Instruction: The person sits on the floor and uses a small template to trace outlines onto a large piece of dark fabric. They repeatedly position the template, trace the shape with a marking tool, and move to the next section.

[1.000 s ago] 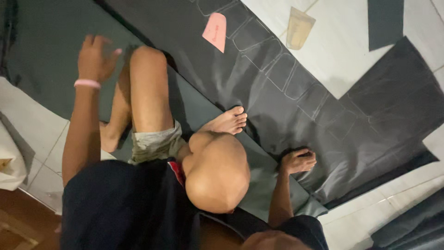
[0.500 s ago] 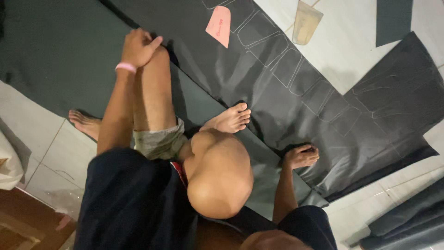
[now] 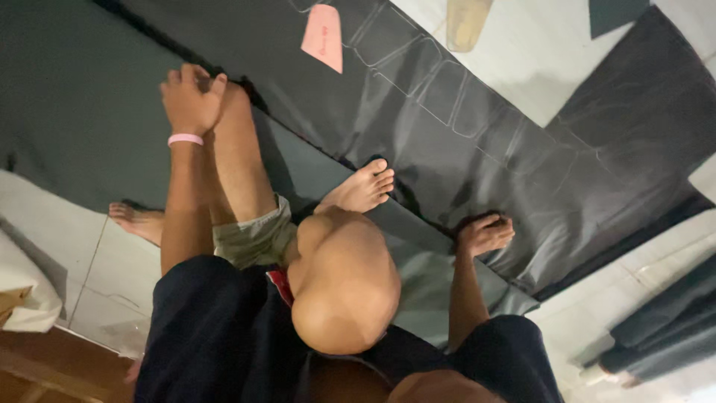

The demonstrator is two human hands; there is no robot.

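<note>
A view from above looks down on a person seated on a tiled floor [image 3: 656, 257], with their bare legs and both arms in sight. The picture is turned, so the floor runs diagonally. The left hand [image 3: 191, 95], which has a pink wristband [image 3: 185, 139] on its wrist, rests on top of the raised left knee [image 3: 233, 104]; its fingers [image 3: 195, 75] are curled together over the knee and hold nothing. The right hand [image 3: 485, 233] is pressed down on a long strip of dark grey fabric [image 3: 477, 142] spread flat across the floor; its fingers [image 3: 501, 224] are bent and close together, tips touching the cloth near its lower edge, and whether they pinch the cloth cannot be told. This dark fabric carries faint chalk outlines of box-like shapes running along its length. A bare foot [image 3: 362, 188] lies on the edge of the same fabric, between the two hands. A second, darker green cloth [image 3: 74, 97] lies under the legs at the left, partly overlapped by the grey strip. A small pink paper pattern piece [image 3: 323, 36] sits on the grey fabric near the top, well apart from both hands, and a tan paper piece [image 3: 466, 21] lies on the bare tiles just beyond it. More dark cloth [image 3: 664, 328] is bundled at the lower right.
</note>
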